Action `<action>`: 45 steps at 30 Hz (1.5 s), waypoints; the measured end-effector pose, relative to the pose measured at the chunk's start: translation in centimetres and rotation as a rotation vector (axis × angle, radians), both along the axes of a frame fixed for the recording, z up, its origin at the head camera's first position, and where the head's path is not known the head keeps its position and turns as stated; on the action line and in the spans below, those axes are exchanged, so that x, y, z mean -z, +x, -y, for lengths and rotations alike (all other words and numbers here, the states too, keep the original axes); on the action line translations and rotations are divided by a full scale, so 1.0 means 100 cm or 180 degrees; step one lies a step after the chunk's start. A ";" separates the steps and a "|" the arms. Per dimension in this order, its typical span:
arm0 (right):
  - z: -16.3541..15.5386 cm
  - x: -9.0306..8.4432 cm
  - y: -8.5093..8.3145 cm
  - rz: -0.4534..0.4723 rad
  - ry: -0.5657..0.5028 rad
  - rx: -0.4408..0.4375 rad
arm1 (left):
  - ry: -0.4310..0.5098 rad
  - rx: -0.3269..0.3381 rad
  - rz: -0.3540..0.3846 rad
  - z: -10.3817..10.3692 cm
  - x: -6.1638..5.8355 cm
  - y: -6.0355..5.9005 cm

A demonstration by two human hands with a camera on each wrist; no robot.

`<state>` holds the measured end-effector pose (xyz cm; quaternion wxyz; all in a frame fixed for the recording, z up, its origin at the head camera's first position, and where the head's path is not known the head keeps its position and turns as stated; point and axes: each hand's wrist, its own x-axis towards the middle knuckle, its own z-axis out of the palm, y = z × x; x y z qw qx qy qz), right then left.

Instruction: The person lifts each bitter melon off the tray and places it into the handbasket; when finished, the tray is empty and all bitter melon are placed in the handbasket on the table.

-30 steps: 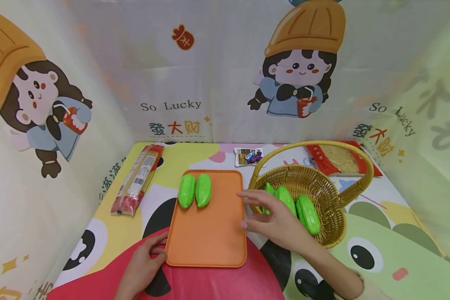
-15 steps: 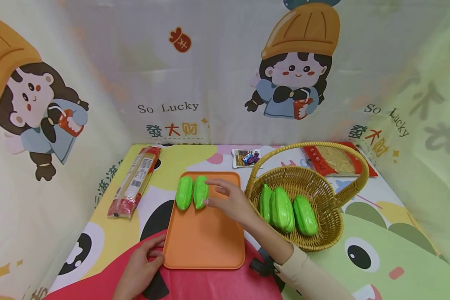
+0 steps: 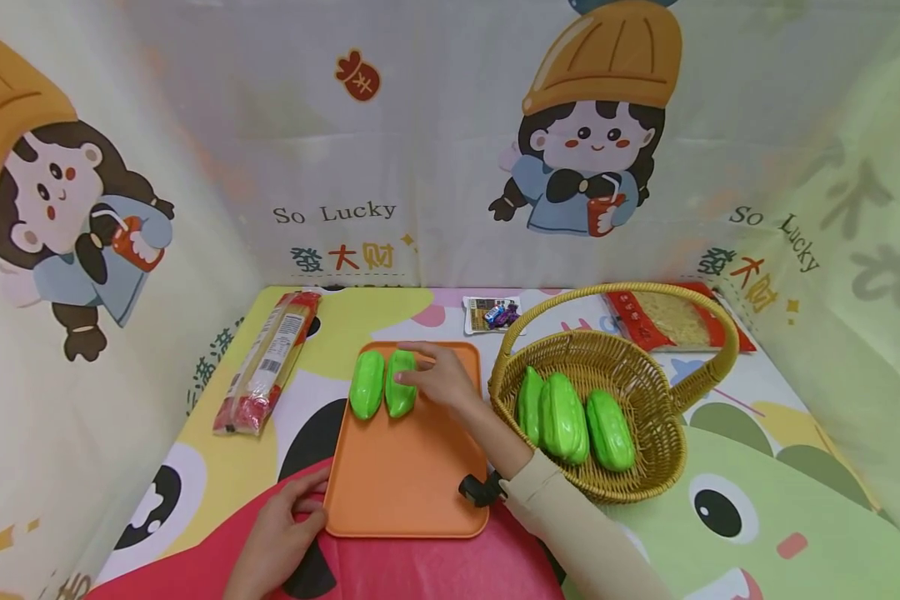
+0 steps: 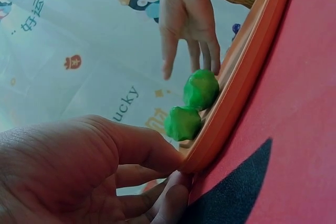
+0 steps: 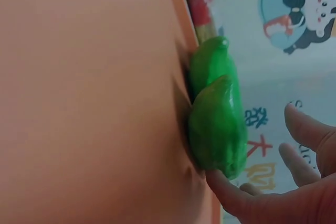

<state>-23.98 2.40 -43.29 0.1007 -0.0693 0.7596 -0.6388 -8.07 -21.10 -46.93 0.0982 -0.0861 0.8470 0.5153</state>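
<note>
Two plump, ridged green toy vegetables, one on the left and one on the right, lie side by side on the orange tray, near its far left corner. My right hand is over the tray at the right vegetable, fingers spread. In the right wrist view one fingertip meets that vegetable's end. At the tray's left edge, my left hand pinches the rim, thumb and fingers close together there in the left wrist view.
Right of the tray stands a wicker basket with a tall handle, holding three more green vegetables. A long packet lies at left, a small snack packet behind, and a red bag at back right.
My right hand has moved left from beside the basket, across the tray, to the right-hand vegetable, then slightly farther back. The left hand stays at the tray's edge.
</note>
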 end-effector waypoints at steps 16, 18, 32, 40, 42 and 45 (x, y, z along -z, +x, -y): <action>0.008 0.018 -0.015 0.0184 0.0050 0.0000 | -0.0088 0.0040 0.0039 0.001 0.001 -0.001; 0.009 0.019 -0.014 0.0210 0.0050 -0.0001 | -0.0136 0.0062 0.0049 0.002 0.001 -0.001; 0.011 0.006 -0.004 0.0052 0.0143 -0.0007 | -0.0102 0.0069 0.0031 0.002 0.003 -0.002; 0.009 -0.025 0.021 -0.0144 -0.0115 -0.0178 | -0.0044 0.0036 0.0025 0.002 0.003 -0.001; 0.007 -0.035 0.029 -0.0220 -0.0129 -0.0241 | -0.0056 0.0050 0.0014 0.002 0.003 -0.001; 0.002 -0.049 0.042 -0.0330 -0.0061 -0.0338 | -0.0117 0.0078 0.0004 0.002 0.003 -0.001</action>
